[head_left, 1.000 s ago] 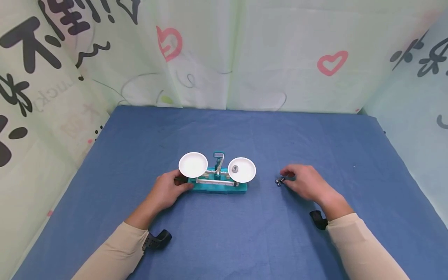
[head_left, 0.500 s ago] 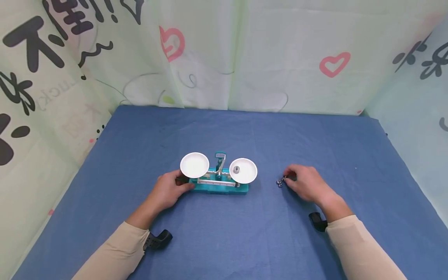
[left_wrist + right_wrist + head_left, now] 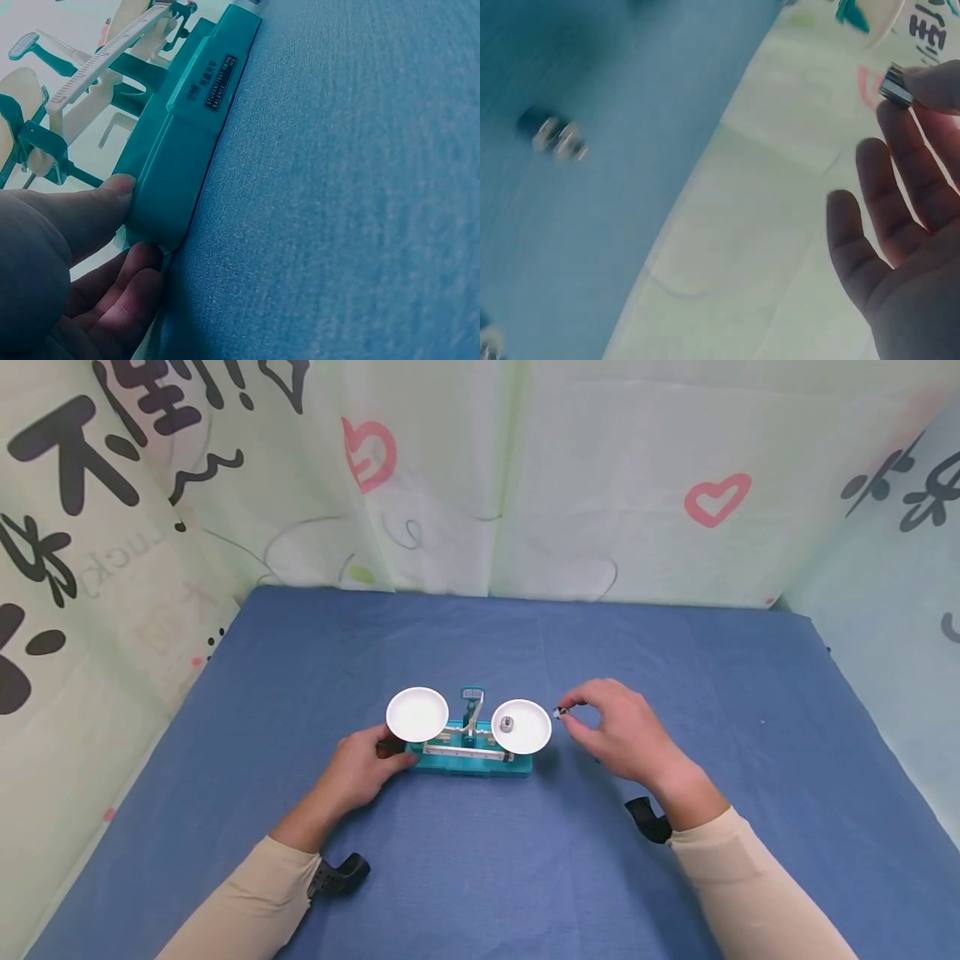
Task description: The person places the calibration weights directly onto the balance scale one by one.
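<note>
A teal balance scale [image 3: 468,764] with two white pans stands on the table. A small metal weight [image 3: 507,724] sits in its right pan [image 3: 528,737]; the left pan [image 3: 417,714] holds nothing. My left hand [image 3: 362,767] grips the left end of the base, thumb on its edge and fingers curled at the end, as the left wrist view shows [image 3: 97,262]. Between thumb and index finger, my right hand [image 3: 626,731] pinches another small metal weight [image 3: 895,86], just right of the right pan. Its other fingers are spread.
Loose metal weights [image 3: 557,139], blurred, lie on the blue tablecloth [image 3: 465,868] below the right hand; in the head view that hand mostly hides them. Printed curtains [image 3: 600,468] enclose the back and sides of the table.
My right hand has picked a weight from the small group on the cloth and moved left and upward to beside the right pan. The left hand keeps its grip on the base.
</note>
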Available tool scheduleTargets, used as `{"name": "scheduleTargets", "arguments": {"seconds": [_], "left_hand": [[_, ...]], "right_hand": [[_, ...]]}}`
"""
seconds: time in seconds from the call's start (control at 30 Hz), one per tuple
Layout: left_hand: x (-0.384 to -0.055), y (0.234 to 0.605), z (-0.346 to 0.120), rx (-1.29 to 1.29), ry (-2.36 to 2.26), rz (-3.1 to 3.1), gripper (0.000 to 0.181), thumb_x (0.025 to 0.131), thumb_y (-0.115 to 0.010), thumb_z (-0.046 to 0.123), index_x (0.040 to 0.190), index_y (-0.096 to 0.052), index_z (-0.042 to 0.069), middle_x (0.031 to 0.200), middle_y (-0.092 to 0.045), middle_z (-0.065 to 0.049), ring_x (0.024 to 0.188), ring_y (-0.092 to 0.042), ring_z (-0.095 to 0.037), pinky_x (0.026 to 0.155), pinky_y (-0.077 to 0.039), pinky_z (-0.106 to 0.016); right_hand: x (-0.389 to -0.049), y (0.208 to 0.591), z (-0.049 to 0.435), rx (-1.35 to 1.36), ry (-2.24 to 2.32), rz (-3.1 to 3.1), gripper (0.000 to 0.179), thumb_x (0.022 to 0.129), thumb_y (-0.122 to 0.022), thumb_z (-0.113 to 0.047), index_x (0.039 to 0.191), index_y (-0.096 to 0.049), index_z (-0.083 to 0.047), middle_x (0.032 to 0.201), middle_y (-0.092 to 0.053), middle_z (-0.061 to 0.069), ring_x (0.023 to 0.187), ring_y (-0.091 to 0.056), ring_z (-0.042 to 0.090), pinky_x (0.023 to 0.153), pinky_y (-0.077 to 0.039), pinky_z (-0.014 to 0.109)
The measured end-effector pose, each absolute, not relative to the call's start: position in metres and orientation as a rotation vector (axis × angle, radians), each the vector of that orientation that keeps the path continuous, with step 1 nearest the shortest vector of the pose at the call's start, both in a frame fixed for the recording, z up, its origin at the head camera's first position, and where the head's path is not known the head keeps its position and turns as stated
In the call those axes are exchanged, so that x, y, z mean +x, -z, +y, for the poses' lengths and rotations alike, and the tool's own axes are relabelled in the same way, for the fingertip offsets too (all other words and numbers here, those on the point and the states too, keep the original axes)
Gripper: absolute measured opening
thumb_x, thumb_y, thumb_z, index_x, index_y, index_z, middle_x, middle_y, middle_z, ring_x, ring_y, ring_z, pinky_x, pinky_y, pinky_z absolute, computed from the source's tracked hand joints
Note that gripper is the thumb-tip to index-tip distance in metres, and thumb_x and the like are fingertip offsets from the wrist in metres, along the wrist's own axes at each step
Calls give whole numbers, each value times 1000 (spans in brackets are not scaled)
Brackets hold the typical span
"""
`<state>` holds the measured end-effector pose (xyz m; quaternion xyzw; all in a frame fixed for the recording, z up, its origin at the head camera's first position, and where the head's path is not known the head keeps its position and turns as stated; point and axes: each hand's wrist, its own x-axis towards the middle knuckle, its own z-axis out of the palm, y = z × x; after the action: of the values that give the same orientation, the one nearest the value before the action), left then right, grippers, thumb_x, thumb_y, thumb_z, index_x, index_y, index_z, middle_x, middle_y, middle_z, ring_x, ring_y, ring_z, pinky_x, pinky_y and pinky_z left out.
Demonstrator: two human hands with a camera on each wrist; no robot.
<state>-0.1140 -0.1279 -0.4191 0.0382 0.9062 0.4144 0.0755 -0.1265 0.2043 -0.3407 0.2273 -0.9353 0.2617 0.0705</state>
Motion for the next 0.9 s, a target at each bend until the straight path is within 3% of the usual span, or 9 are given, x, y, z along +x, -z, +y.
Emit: {"name": "scheduleTargets", "arguments": {"seconds": [0.57,0.9], "left_hand": [[-113,420,-127,109,-1269,2708,32,88,-78,17,115,-69,2,104,-72,-9,94,-68,-25,82,-54,-45],[-113,420,-127,111,-1278,2705,33,88,-78,15,116,-69,1,106,-72,-10,95,-68,-25,83,-54,-45]], "right_hand": [[-139,348,169,815,-823,-2842,12,91,-70,-7,103,-75,-5,104,-71,8,106,-57,31,92,-47,51],[-143,353,165,897,-695,-2805,9,89,-72,-6,97,-75,-6,98,-72,6,100,-59,31,90,-47,50]]}}
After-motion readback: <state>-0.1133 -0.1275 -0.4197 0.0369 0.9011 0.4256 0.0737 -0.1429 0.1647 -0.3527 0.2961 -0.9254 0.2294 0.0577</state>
